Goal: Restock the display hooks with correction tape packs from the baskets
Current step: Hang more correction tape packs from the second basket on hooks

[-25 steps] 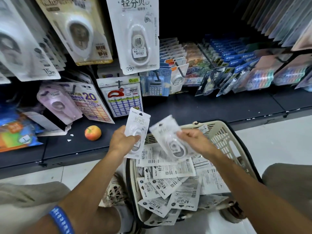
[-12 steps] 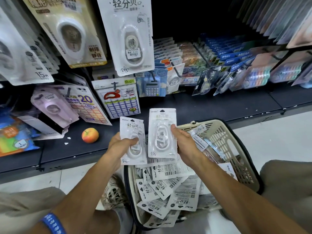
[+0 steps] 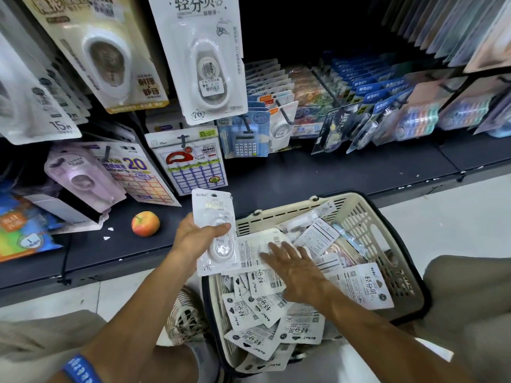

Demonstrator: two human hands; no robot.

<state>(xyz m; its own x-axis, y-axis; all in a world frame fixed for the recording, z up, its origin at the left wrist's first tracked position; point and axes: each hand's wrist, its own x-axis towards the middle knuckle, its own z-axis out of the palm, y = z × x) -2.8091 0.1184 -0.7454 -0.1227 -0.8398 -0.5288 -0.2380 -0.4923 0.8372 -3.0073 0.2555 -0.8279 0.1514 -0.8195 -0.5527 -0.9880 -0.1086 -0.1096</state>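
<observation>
My left hand [image 3: 197, 237] grips a small stack of white correction tape packs [image 3: 214, 214], held upright just left of the cream basket [image 3: 367, 219]. The basket stands on the floor between my knees and is full of several loose white packs [image 3: 265, 308], many face down. My right hand [image 3: 297, 269] hovers flat over the pile with fingers spread, holding nothing. A matching white pack [image 3: 201, 53] hangs on a display hook at the top centre, above the dark shelf.
A dark shelf [image 3: 318, 178] runs across in front of me, with an apple [image 3: 145, 223] lying on it. Sticker cards, a calculator pack [image 3: 244, 139] and blue packs hang on the hooks behind. My shoe [image 3: 185, 316] sits left of the basket on the pale floor.
My right hand passed its pack onto the one in my left hand, then dropped empty over the basket pile. The left hand now holds both packs together.
</observation>
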